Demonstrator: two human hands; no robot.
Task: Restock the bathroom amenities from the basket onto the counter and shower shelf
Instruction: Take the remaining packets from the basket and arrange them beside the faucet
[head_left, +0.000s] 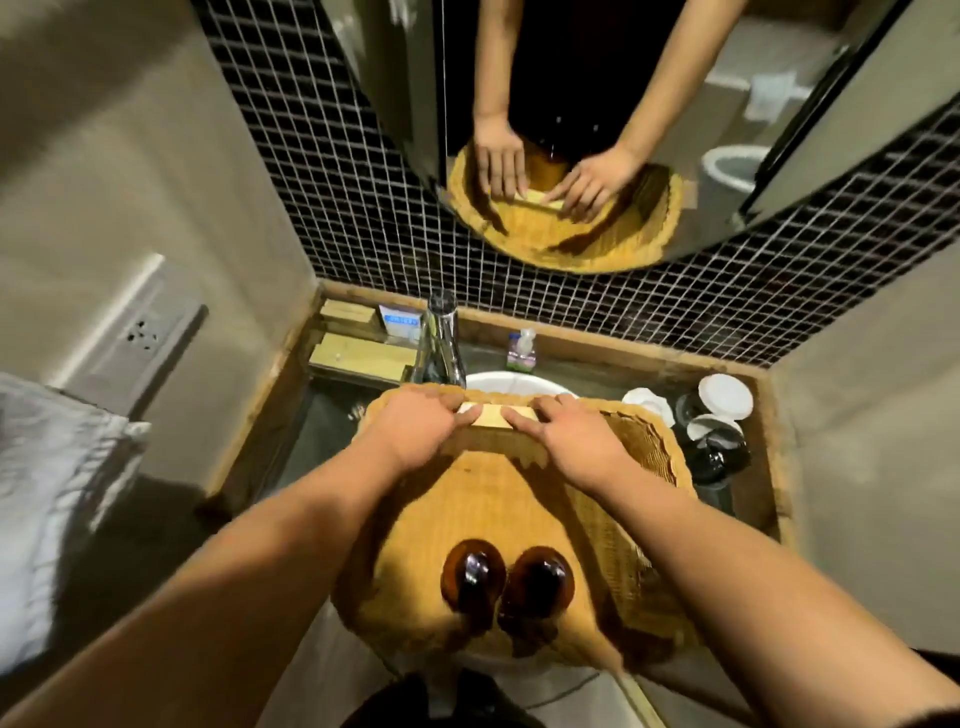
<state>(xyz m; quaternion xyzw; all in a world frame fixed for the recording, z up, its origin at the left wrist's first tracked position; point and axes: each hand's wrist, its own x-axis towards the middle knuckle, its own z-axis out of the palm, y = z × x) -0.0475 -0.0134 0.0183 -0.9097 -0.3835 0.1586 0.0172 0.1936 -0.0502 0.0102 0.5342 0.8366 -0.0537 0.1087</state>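
Gripping a small pale rectangular box (497, 417) by its ends with curled fingers (449, 401), the left hand (415, 434) and right hand (574, 441) are holding it at the round yellow woven basket's (488, 512) far rim.

Between the left hand (415, 431) and the right hand (571, 441), the small pale cream rectangular box (491, 417) is plain. Under both hands the round woven wicker basket (483, 499) is golden yellow with a fine weave. Near the wrists stand two amber-brown round glass bottles (472, 577). Beyond the hands, the black mosaic tile wall (571, 322) shows a pale grout grid, and the small clear soap bottle (521, 353) seems to have a pink-and-green label, though it is blurred.
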